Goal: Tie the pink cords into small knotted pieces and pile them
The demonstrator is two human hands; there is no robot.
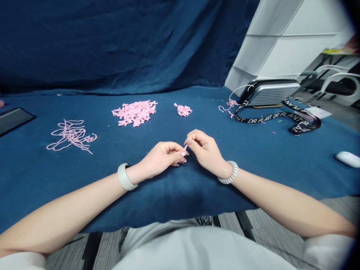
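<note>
Close together above the blue cloth (174,191), my two hands meet over a short piece of pink yarn (185,148). My left hand (165,155) pinches its lower end between thumb and fingers. The upper end sits in a pinch of my right hand (203,148). Most of the yarn is hidden by the fingers. Beyond them lie a large heap of pink knotted yarn pieces (136,112) and a smaller cluster of the same pieces (184,110). Loose pink yarn strands (72,135) lie tangled to the left.
At the right rear stands a silver ribbed case (274,93), with a black lettered strap (264,118) curling before it. A white mouse (348,159) rests near the right edge. A dark flat device (15,119) lies far left. Blue fabric hangs behind the table.
</note>
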